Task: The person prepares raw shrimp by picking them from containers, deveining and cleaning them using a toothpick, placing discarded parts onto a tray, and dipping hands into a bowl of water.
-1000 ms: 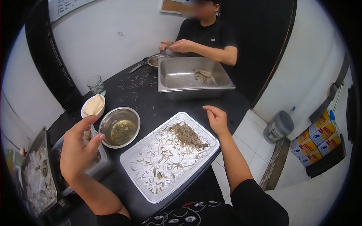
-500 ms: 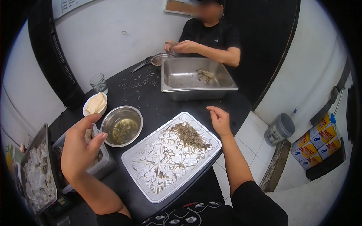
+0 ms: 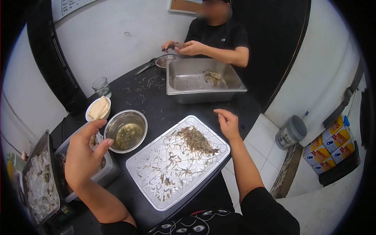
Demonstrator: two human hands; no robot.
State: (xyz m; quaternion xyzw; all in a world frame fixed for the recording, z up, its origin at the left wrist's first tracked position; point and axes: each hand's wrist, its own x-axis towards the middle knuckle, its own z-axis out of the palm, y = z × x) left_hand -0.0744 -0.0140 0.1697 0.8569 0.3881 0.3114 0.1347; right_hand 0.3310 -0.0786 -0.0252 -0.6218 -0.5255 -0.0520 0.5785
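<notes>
My left hand point(image 3: 87, 153) is raised over a plastic tub point(image 3: 111, 170), thumb and index finger apart with nothing between them. Beside its fingertips are a steel bowl point(image 3: 141, 144) of cloudy liquid and a white bowl point(image 3: 106, 116) with a pale block. My right hand point(image 3: 228, 124) is above the far right corner of a white tray point(image 3: 135, 166); its fingers are curled together, and whatever they might hold cannot be made out. Thin brownish scraps point(image 3: 196, 140) lie piled and scattered on that tray.
Across the table a person point(image 3: 219, 39) holds a brownish item over a small metal bowl. A deep steel pan point(image 3: 184, 93), scissors point(image 3: 144, 69), a glass point(image 3: 101, 87) and a tray of ice point(image 3: 41, 184) stand around. A grey bucket point(image 3: 290, 133) is on the floor.
The person across the table has moved the item in their hands out to the left, showing more of it. My hands have stayed almost in place; the view has shifted slightly.
</notes>
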